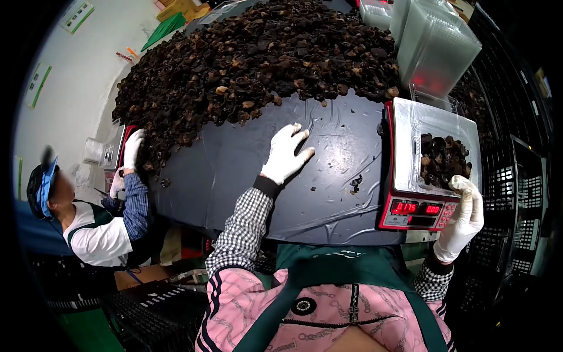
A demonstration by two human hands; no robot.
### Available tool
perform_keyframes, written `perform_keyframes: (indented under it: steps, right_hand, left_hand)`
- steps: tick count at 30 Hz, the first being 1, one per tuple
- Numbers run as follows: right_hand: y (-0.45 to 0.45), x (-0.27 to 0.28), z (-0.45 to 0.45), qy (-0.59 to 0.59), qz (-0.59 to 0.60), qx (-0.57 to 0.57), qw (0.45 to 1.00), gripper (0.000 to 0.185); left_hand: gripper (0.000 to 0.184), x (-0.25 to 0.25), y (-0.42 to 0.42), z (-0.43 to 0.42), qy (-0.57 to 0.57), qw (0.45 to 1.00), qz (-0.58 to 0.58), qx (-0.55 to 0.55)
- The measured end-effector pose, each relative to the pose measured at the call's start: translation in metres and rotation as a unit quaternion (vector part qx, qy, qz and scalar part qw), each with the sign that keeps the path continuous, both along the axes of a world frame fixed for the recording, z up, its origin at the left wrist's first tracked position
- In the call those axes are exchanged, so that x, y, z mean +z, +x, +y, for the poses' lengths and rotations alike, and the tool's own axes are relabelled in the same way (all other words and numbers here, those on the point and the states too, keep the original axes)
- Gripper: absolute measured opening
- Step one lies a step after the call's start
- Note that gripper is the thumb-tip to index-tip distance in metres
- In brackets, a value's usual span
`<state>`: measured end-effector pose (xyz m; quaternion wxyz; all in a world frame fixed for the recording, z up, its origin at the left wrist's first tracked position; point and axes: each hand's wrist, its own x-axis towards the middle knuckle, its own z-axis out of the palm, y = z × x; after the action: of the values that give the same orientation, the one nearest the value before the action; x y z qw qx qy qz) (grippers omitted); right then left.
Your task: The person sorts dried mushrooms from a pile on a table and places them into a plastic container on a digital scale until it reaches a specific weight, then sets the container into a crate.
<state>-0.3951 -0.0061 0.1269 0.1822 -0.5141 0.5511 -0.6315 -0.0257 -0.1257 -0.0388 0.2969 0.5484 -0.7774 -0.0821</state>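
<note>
L hand [285, 155] over dk table [226, 176], R hand [463, 222] at clr tray [431, 125] on scale [415, 220], dk pile [252, 67] nr

From afar I see white gloves [284, 159], black-cuffed gingham oversleeves [245, 216], a dark green apron [375, 276] and a pink chain-print jacket [243, 287] with black zip [354, 304] and round black badge [304, 305]
</note>
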Motion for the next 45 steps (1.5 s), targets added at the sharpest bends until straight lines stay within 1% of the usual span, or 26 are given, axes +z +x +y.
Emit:
perform_keyframes:
  steps: [2, 4, 6, 7, 8, 10, 11, 12, 14, 17, 18, 20, 21, 24, 25, 28, 30, 31, 32, 34, 35, 36, 38, 39, 42, 45]
  right_hand:
    - [0.009, -0.005, 0.004, -0.001, -0.009, 0.046, 0.999, 0.019]
    - [0.019, -0.009, 0.008, 0.022, 0.057, 0.081, 0.995, 0.015]
    - [0.038, -0.012, 0.012, 0.067, 0.030, 0.118, 0.990, 0.016]
    - [0.042, -0.020, 0.013, 0.077, 0.029, 0.152, 0.985, 0.017]
    - [0.049, -0.021, 0.015, 0.091, 0.027, 0.174, 0.980, 0.017]
    - [0.061, -0.027, 0.015, 0.096, -0.016, 0.227, 0.969, 0.017]
    - [0.066, -0.029, 0.016, 0.112, -0.037, 0.239, 0.964, 0.017]
    - [0.066, -0.031, 0.016, 0.121, -0.016, 0.254, 0.960, 0.018]
    - [0.070, -0.031, 0.017, 0.138, -0.007, 0.275, 0.952, 0.017]
    - [0.078, -0.034, 0.019, 0.126, -0.018, 0.292, 0.948, 0.017]
    - [0.079, -0.035, 0.020, 0.131, -0.016, 0.292, 0.947, 0.017]
    - [0.080, -0.038, 0.021, 0.144, -0.011, 0.296, 0.944, 0.017]
    - [0.082, -0.038, 0.022, 0.152, -0.015, 0.299, 0.942, 0.017]
    - [0.086, -0.045, 0.021, 0.166, -0.013, 0.308, 0.937, 0.016]
    - [0.090, -0.044, 0.022, 0.169, -0.021, 0.311, 0.935, 0.015]
    - [0.097, -0.039, 0.021, 0.156, -0.007, 0.320, 0.934, 0.015]
    - [0.096, -0.037, 0.022, 0.159, -0.005, 0.315, 0.936, 0.015]
    - [0.095, -0.037, 0.024, 0.162, 0.001, 0.307, 0.938, 0.015]
    - [0.093, -0.037, 0.024, 0.164, 0.007, 0.300, 0.940, 0.015]
    - [0.094, -0.037, 0.024, 0.174, -0.015, 0.293, 0.940, 0.014]
    - [0.092, -0.041, 0.024, 0.184, -0.021, 0.293, 0.938, 0.014]
    - [0.091, -0.046, 0.023, 0.194, -0.028, 0.293, 0.936, 0.013]
    - [0.092, -0.056, 0.020, 0.214, -0.023, 0.306, 0.928, 0.013]
    - [0.094, -0.059, 0.020, 0.224, -0.021, 0.312, 0.923, 0.012]
    - [0.105, -0.058, 0.017, 0.235, 0.003, 0.345, 0.909, 0.012]
    - [0.117, -0.059, 0.016, 0.223, -0.003, 0.375, 0.900, 0.013]
  left_hand:
    - [0.047, 0.010, -0.006, 0.029, -0.021, 1.000, -0.012, -0.007]
    - [0.028, 0.018, -0.013, 0.056, -0.055, 0.998, 0.001, 0.007]
    - [0.021, 0.008, -0.008, 0.080, -0.084, 0.995, -0.022, 0.043]
    - [0.018, 0.006, -0.002, 0.092, -0.117, 0.991, -0.028, 0.065]
    - [0.018, 0.006, 0.006, 0.107, -0.112, 0.988, -0.033, 0.103]
    - [0.013, 0.002, 0.026, 0.135, -0.119, 0.967, -0.073, 0.211]
    - [0.012, 0.002, 0.037, 0.148, -0.105, 0.959, -0.076, 0.253]
    - [0.014, -0.008, 0.052, 0.162, -0.101, 0.947, -0.078, 0.294]
    - [0.016, -0.013, 0.073, 0.190, -0.111, 0.928, -0.093, 0.342]
    - [0.016, -0.014, 0.098, 0.236, -0.088, 0.904, -0.103, 0.405]
    - [0.016, -0.020, 0.108, 0.252, -0.055, 0.891, -0.093, 0.440]
    - [0.019, -0.018, 0.110, 0.280, -0.075, 0.847, -0.192, 0.491]
    - [0.020, -0.014, 0.113, 0.289, -0.020, 0.834, -0.179, 0.522]
    - [0.022, -0.007, 0.118, 0.279, -0.119, 0.845, -0.180, 0.490]
    - [0.023, -0.002, 0.114, 0.267, -0.124, 0.865, -0.131, 0.468]
    - [0.029, 0.022, 0.098, 0.228, -0.114, 0.901, -0.130, 0.397]
    - [0.032, 0.002, 0.107, 0.224, -0.063, 0.922, -0.108, 0.367]
    - [0.030, -0.004, 0.107, 0.226, -0.076, 0.919, -0.071, 0.381]
    - [0.020, -0.005, 0.114, 0.232, -0.066, 0.914, -0.089, 0.390]
    - [0.010, -0.004, 0.122, 0.254, -0.043, 0.878, -0.131, 0.458]
    - [0.008, -0.008, 0.128, 0.266, -0.066, 0.860, -0.153, 0.483]
    - [0.011, -0.009, 0.133, 0.281, -0.006, 0.842, -0.158, 0.517]
    - [0.016, -0.014, 0.138, 0.295, -0.058, 0.824, -0.182, 0.533]
    - [0.019, -0.013, 0.139, 0.296, -0.052, 0.831, -0.151, 0.533]
    - [0.026, -0.003, 0.134, 0.273, -0.100, 0.866, -0.094, 0.480]
    - [0.028, -0.003, 0.136, 0.234, -0.118, 0.884, -0.085, 0.444]
